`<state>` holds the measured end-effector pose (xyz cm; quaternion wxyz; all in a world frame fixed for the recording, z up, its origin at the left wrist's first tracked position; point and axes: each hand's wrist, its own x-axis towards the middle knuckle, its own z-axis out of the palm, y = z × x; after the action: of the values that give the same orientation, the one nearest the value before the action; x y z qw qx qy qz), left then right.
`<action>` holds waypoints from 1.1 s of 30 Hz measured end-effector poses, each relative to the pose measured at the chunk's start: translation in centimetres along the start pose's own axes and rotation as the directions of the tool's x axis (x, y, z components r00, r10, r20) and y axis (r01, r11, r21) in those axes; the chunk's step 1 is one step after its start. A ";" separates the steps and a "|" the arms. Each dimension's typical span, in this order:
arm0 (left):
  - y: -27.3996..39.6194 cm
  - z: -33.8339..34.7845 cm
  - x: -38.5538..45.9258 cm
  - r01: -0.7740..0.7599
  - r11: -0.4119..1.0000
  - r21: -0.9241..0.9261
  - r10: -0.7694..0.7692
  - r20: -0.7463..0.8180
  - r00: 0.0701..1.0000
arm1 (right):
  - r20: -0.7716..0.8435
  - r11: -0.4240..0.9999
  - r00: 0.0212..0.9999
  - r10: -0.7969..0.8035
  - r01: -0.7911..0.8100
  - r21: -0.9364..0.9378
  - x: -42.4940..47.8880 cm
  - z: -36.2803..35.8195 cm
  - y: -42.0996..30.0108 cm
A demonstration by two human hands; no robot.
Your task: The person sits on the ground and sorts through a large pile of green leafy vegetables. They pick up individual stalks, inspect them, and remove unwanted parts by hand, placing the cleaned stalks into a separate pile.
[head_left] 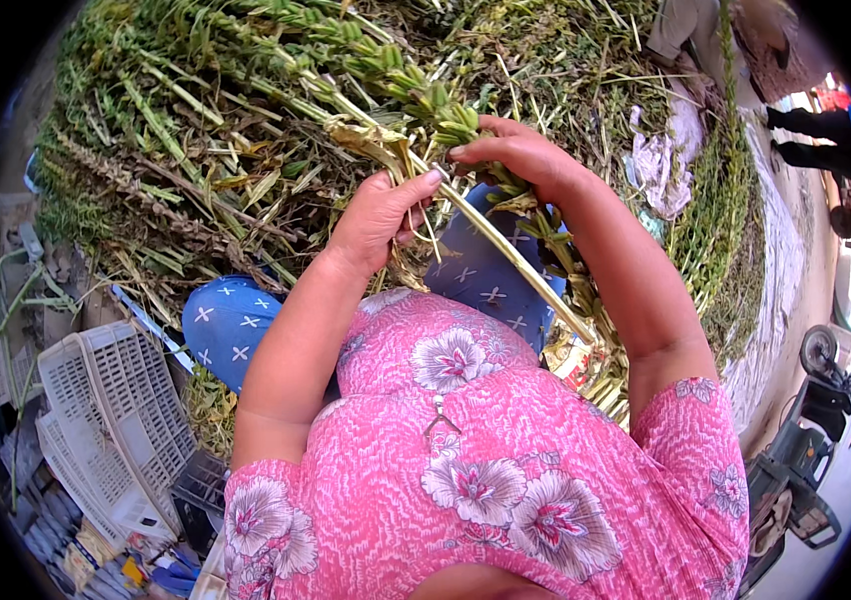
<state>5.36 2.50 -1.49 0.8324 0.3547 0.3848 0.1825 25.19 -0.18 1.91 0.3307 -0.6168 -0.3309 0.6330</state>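
Observation:
Before me lies a large heap of cut green plant stalks (pixel 193 150), with dried leaves among them. My left hand (pixel 388 217) is closed around a pale stalk (pixel 504 244) and some withered leaves (pixel 373 142). That stalk runs slantwise from the heap down past my lap. My right hand (pixel 512 161) curls at the upper right of it, its thumb and fingers on a stem with green pods (pixel 455 124). More podded stem (pixel 557 240) hangs below my right palm, beside the forearm. The fingertips of my right hand are partly hidden by the pods.
White plastic crates (pixel 125 405) stand at lower left. A crumpled pale plastic sheet (pixel 669 157) lies on the heap's right side, and a white sheet (pixel 770 247) runs along its edge. A three-wheeled vehicle (pixel 793 465) is at lower right. Other people's legs (pixel 815 139) show at upper right.

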 end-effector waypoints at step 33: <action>-6.8 2.8 1.2 -0.418 0.713 0.563 0.019 0.580 0.814 | 0.191 0.996 0.979 0.074 -0.061 -0.070 2.3 2.2 1.0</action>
<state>8.47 -2.74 -5.79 0.6921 0.7096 0.1291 0.0274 22.90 1.14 -0.18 0.2554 -0.5736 -0.3605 0.6897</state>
